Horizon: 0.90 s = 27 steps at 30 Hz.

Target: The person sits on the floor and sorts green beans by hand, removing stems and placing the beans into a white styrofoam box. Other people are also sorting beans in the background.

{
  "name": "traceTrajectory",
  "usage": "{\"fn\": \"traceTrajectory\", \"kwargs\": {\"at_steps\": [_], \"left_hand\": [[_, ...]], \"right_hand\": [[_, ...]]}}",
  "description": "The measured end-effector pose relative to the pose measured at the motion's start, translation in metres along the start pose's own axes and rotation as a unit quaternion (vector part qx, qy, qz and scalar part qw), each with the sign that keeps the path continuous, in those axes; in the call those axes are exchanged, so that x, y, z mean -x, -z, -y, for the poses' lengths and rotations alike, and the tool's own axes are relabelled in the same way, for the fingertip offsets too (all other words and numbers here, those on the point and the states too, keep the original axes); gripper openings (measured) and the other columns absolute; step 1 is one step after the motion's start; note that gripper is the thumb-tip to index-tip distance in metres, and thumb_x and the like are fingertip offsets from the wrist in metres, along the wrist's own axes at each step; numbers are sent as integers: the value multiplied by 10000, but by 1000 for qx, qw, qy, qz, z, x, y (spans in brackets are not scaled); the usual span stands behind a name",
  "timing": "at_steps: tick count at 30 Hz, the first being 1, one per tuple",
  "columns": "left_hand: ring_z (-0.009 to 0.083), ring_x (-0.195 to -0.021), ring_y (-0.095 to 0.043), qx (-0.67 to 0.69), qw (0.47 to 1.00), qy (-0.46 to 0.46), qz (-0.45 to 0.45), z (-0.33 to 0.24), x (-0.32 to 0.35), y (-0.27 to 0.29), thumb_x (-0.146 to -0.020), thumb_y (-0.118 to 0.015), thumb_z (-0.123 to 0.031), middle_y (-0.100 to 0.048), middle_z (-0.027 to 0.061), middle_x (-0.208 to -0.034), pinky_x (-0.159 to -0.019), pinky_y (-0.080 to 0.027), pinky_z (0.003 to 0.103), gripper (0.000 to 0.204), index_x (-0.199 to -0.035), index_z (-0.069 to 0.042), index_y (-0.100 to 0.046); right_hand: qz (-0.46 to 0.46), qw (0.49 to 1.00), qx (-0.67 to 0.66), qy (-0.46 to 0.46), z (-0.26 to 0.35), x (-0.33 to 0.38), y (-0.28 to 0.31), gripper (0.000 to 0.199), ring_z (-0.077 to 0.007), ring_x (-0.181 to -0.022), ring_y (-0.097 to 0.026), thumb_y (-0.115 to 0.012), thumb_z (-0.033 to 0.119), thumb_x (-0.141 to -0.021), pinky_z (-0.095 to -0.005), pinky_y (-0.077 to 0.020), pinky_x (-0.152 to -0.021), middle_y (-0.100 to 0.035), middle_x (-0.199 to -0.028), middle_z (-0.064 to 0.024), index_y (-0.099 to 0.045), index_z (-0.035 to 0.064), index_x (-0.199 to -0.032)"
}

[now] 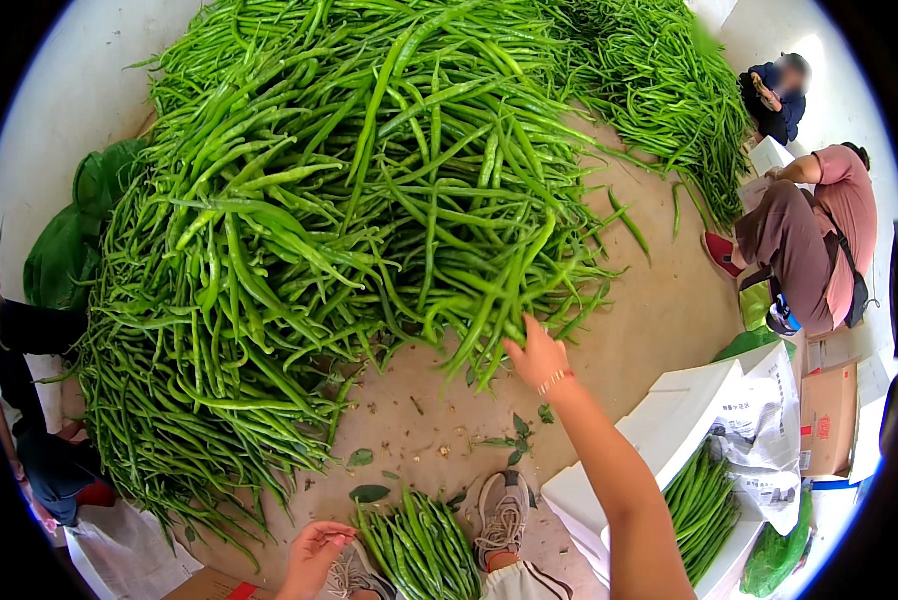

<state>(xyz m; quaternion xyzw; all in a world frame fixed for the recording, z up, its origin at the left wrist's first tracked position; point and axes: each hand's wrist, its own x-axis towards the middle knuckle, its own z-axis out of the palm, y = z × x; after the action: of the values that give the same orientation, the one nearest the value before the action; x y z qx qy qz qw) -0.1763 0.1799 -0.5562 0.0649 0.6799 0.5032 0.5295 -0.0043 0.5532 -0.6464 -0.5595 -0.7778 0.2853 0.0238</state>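
Note:
A big heap of long green chili peppers (269, 220) fills the floor before me. At its near right edge, my right hand (541, 360), with a bracelet at the wrist, is closed round some peppers whose ends stick out past the fingers. My left hand (317, 552) is low at the front, its fingers loosely curled and apart with nothing in them. Just right of it, a bundle of aligned chili peppers (419, 548) lies between my two shoes (504, 510). The fingertips of my right hand are partly hidden by the peppers.
A white foam box (679, 400) with peppers and printed paper stands at my right, near a cardboard box (827, 420). Another pepper heap (659, 90) lies far right. A seated person (819, 230) is beyond the boxes; others sit far right and left. Green sacks (74, 235) lean left.

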Motion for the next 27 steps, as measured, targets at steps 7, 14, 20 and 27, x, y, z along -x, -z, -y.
{"fn": "traceTrajectory", "kwargs": {"at_steps": [7, 14, 20, 27], "left_hand": [[169, -831, -549, 17, 999, -17, 25, 21, -12, 4, -771, -540, -17, -565, 120, -942, -758, -438, 280, 202, -963, 3, -482], [214, -989, -509, 92, 989, 4, 116, -10, -30, -42, -773, -525, -16, -529, 153, -1060, -852, -411, 316, 373, -1127, 30, -417], [154, -792, -501, 395, 875, 139, 244, -38, -88, -103, -819, -513, -109, -525, 89, -874, -710, -415, 269, 324, -1128, -49, -438], [77, -507, -333, 341, 912, 143, 176, -38, -100, -102, -844, -479, -154, -410, 10, -601, -480, -284, 213, 143, -882, -19, -510]], "right_hand": [[-54, 904, -424, -19, -96, 39, 33, 244, -179, -811, -582, -557, 58, -774, -244, -424, -699, -628, -896, -58, -551, 6, -1012], [-223, 908, -347, 77, -7, 104, 63, 168, -175, -790, -581, -529, 34, -782, -267, -444, -734, -615, -853, -97, -562, 8, -944], [226, 859, -231, 397, 49, 161, 37, 456, -245, -814, -570, -602, 102, -732, -305, -469, -703, -587, -943, -120, -462, 110, -1166], [-224, 951, -212, -31, -51, -60, 7, 504, -244, -847, -520, -635, 184, -717, -339, -424, -744, -490, -1034, -149, -400, -27, -1110]]}}
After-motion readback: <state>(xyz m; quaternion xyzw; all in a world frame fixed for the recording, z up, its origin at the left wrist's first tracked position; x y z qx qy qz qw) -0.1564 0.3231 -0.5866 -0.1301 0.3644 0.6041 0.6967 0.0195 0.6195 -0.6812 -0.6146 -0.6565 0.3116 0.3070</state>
